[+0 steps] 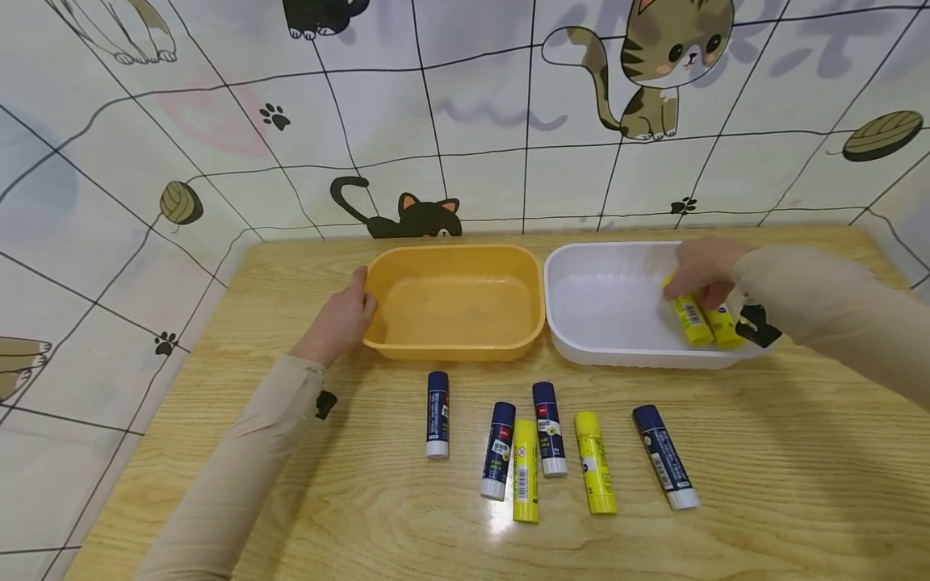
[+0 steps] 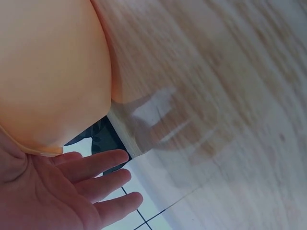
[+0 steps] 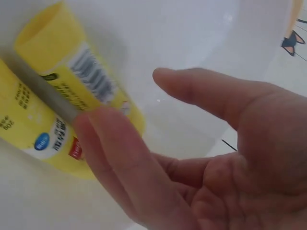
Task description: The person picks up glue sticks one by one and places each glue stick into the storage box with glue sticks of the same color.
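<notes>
My left hand [image 1: 340,321] holds the left rim of an orange-yellow plastic basin [image 1: 454,351]; in the left wrist view several of its fingers [image 2: 103,184] extend loosely outside the wall. My right hand [image 1: 708,266] is over the right part of a white plastic basin [image 1: 647,355]. Two yellow glue sticks lie side by side in it, one with a barcode [image 3: 81,72], the other [image 3: 29,120] partly behind my fingers. In the right wrist view the thumb is spread away from the fingers, with no stick held between them.
On the wooden table [image 1: 363,500], in front of the basins, lie blue glue sticks with white ends [image 1: 437,415] and two yellow ones [image 1: 596,464]. One blue stick [image 1: 664,458] lies farther right. A cat-patterned wall [image 1: 479,186] stands behind the table.
</notes>
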Demonstrator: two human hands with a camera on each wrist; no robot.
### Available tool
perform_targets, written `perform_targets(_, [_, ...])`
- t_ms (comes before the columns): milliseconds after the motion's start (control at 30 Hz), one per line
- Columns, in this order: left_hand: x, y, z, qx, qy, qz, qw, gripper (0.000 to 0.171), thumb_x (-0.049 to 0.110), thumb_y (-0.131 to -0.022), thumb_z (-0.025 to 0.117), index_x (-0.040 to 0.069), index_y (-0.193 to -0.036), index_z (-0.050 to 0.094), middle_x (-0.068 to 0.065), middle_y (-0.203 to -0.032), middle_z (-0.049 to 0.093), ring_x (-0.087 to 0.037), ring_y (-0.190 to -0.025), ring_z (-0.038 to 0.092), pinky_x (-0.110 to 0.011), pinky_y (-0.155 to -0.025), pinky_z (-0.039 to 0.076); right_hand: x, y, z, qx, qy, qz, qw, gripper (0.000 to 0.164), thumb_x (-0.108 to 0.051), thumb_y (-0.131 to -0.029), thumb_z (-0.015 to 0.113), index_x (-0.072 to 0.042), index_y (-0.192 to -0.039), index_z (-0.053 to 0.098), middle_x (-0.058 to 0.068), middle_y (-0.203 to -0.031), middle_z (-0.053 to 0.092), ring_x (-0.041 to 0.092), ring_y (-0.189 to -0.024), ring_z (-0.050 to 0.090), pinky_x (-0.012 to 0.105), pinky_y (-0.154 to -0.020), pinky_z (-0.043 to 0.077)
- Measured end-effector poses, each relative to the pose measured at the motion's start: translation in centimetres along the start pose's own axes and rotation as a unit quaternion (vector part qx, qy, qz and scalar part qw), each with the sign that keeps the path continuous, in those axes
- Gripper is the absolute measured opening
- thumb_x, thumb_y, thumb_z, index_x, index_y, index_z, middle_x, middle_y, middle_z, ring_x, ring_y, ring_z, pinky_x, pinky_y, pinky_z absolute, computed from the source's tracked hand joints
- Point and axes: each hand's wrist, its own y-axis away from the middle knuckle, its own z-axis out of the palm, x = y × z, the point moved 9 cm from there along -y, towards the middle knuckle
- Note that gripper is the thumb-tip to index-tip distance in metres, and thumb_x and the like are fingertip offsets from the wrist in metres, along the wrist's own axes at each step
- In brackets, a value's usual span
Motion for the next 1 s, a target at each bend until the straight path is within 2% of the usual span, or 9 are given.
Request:
perform_targets(100, [0.1,0.1,0.0,0.001,0.001,0.002,1.0000,0.055,0.011,-0.099,0.032,-0.008,-0.147,0.014,-0.017,-0.071,0.051,-0.027,-0.058,0.048,-0.038,-0.058,0.042,-0.1,0.6,-0.3,-0.011,-0.003,-0.006,1.000,0.046,-0.029,-0.089,0.063,0.011,-0.099,0.043,0.011,-0.071,0.053,0.012,-0.052,0.057,0.022,-0.054,0.050])
perform_targets(267, [0.2,0.1,-0.2,0.004,-0.002,0.002,1.0000,0.054,0.011,-0.099,0.032,-0.009,-0.146,0.016,-0.019,-0.073,0.053,-0.028,-0.059,0.050,-0.039,-0.059,0.043,-0.4,1.5,-0.6,-0.032,0.015,-0.016,0.999,0.040,-0.034,-0.092,0.062,0.003,-0.083,0.051,0.007,-0.069,0.053,0.010,-0.052,0.056,0.022,-0.056,0.050])
perform_targets(367, [0.1,0.1,-0.2,0.003,-0.004,-0.001,1.0000,0.054,0.012,-0.099,0.032,-0.009,-0.146,0.016,-0.019,-0.072,0.053,-0.029,-0.059,0.050,-0.039,-0.058,0.043,-0.5,2.0,-0.7,-0.037,0.007,-0.026,0.999,0.039,-0.035,-0.092,0.062,0.001,-0.080,0.053,0.007,-0.070,0.053,0.009,-0.053,0.055,0.023,-0.056,0.051])
perform_targets(600, [0.2,0.1,-0.2,-0.002,-0.007,0.001,1.0000,0.054,0.012,-0.099,0.032,-0.008,-0.147,0.015,-0.021,-0.076,0.054,-0.030,-0.062,0.051,-0.040,-0.061,0.043,-0.7,3.2,-0.9,-0.022,0.004,-0.044,0.999,0.046,-0.039,-0.092,0.062,0.006,-0.092,0.058,0.008,-0.077,0.057,0.015,-0.062,0.057,0.029,-0.060,0.053])
perform_targets(1000, [0.0,0.0,-0.1,-0.003,-0.015,-0.005,0.9999,0.054,0.013,-0.099,0.032,-0.008,-0.147,0.015,-0.022,-0.077,0.055,-0.030,-0.062,0.051,-0.041,-0.062,0.043,-2.3,5.2,0.0,-0.011,0.008,-0.086,0.996,0.049,-0.043,-0.092,0.062,0.004,-0.102,0.056,0.006,-0.080,0.060,0.019,-0.073,0.057,0.034,-0.064,0.053])
